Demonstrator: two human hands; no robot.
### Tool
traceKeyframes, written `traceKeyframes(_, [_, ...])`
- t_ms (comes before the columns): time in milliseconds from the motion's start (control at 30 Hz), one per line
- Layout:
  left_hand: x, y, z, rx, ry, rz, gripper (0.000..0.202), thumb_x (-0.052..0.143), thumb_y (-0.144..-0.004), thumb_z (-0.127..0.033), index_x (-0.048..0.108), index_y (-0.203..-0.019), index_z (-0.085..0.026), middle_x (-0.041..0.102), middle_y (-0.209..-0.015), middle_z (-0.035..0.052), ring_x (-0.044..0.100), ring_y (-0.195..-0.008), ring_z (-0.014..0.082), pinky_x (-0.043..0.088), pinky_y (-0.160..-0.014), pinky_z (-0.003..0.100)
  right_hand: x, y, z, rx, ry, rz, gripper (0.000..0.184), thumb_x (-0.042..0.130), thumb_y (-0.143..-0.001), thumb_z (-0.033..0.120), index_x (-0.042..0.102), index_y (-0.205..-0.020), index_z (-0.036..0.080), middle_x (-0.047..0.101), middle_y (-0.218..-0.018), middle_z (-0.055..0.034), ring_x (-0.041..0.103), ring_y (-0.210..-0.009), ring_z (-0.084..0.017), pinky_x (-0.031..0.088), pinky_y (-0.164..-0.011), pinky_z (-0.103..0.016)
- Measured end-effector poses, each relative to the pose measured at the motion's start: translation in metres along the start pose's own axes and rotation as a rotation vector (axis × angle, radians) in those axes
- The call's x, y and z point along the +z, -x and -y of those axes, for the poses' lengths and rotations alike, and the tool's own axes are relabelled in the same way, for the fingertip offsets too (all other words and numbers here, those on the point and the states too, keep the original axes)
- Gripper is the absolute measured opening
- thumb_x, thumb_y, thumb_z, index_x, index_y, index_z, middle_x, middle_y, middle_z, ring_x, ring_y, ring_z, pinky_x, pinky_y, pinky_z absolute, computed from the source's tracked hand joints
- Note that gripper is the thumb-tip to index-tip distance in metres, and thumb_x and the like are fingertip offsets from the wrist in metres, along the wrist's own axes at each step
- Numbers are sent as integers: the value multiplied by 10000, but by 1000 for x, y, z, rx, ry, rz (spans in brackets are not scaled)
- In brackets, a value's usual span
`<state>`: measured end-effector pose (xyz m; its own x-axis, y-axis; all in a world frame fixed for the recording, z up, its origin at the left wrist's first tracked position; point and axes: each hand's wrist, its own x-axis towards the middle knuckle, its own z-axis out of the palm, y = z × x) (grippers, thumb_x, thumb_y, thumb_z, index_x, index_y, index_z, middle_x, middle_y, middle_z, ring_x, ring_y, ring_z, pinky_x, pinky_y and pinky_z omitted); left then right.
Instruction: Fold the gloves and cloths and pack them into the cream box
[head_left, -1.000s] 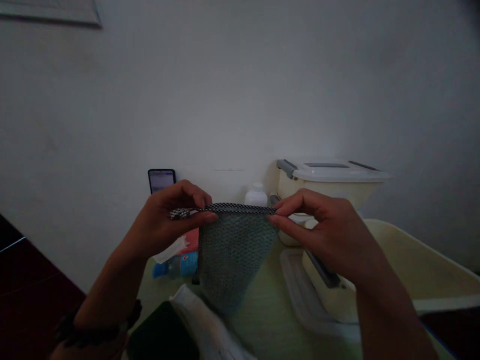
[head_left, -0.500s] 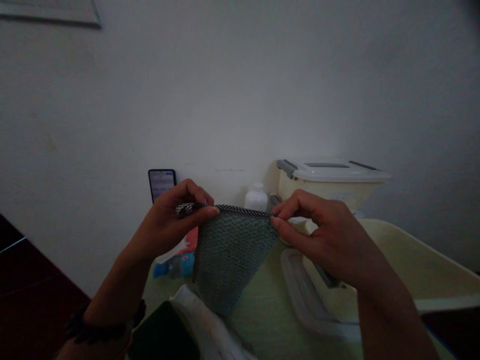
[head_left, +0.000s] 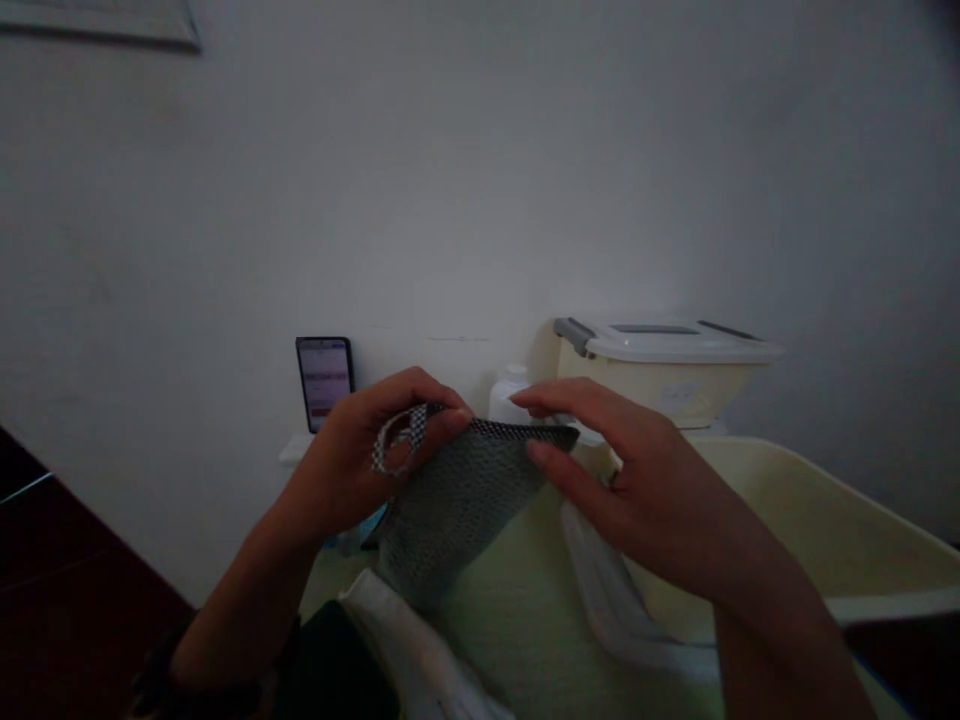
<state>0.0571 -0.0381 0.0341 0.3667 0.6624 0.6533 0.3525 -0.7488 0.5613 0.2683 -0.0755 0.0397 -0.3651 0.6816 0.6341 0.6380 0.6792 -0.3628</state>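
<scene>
A grey-green textured cleaning cloth [head_left: 465, 500] with a black-and-white checked edge hangs between my hands above the table. My left hand [head_left: 375, 450] pinches its top edge, and a loop of the checked trim [head_left: 401, 445] sticks out over the fingers. My right hand [head_left: 630, 460] has its thumb and forefinger apart around the cloth's right corner. The thumb lies at or just before the cloth; whether it touches, I cannot tell. The cloth's lower part droops to a point.
Behind the hands, a phone [head_left: 328, 380] leans upright and a white bottle [head_left: 510, 393] stands against the wall. To the right are a lidded storage box [head_left: 652, 380] and an open cream bin [head_left: 810, 520]. White fabric [head_left: 412, 640] and a dark green object [head_left: 341, 665] lie in front.
My right thumb and forefinger have parted and let go of the cloth's edge. My left hand has shifted right along the trim, and the loop at its left shows more.
</scene>
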Motion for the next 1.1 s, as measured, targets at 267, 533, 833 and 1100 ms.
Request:
traceKeyframes(267, [13, 4, -9, -89, 346, 56, 156, 657, -756, -148, 537, -843, -199, 625, -713, -28, 595, -623, 107, 476, -528, 183, 12, -3, 15, 47, -88, 1, 115, 576, -835, 181, 630, -926, 225, 690, -834, 39, 627, -738, -109, 458, -664, -208])
traceKeyframes(533, [14, 3, 1, -113, 252, 102, 91, 627, -783, -202, 540, -812, -199, 614, -718, -36, 605, -635, 100, 479, -544, 180, 4, -5, 6, 138, -140, -51, 105, 540, -844, 207, 621, -909, 200, 652, -740, 22, 581, -621, -100, 432, -537, -194])
traceKeyframes(833, [16, 5, -6, -42, 234, 170, 83, 586, -804, -177, 537, -870, -188, 620, -767, -10, 604, -662, 102, 485, -582, 191, 4, -5, 5, 83, -148, -26, 93, 545, -842, 194, 632, -873, 204, 636, -731, 29, 560, -623, -100, 416, -556, -201])
traceKeyframes(1100, [15, 4, -1, -66, 159, 238, 71, 597, -815, -196, 540, -857, -190, 633, -808, -10, 607, -682, 91, 484, -584, 178, -9, -1, -12, 153, -40, -292, 63, 541, -852, 247, 592, -854, 209, 581, -691, 18, 528, -585, -122, 403, -495, -228])
